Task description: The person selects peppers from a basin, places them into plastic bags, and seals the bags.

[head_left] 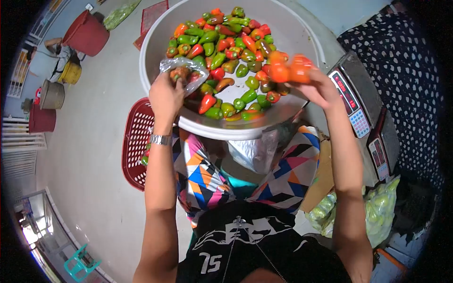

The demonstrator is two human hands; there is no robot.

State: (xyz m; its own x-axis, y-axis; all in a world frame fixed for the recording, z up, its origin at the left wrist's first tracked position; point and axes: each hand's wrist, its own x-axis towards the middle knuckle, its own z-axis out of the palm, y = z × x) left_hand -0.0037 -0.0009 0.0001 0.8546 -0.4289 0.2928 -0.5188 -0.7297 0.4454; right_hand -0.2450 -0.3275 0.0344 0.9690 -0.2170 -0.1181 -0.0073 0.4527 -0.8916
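A wide pale grey basin stands before me, holding many green, red and orange bell peppers. My left hand is closed on a clear plastic bag at the basin's left side. Inside the bag's mouth a brownish-red pepper shows. Over the right part of the basin, my right hand grips orange-red peppers, smeared by motion. How many it holds I cannot tell for sure. A gap separates the two hands, with loose peppers lying below it.
A red perforated basket with a few peppers sits left of the basin. Two digital scales stand at the right. Bagged green produce lies near my right elbow. A person is at the far left near buckets.
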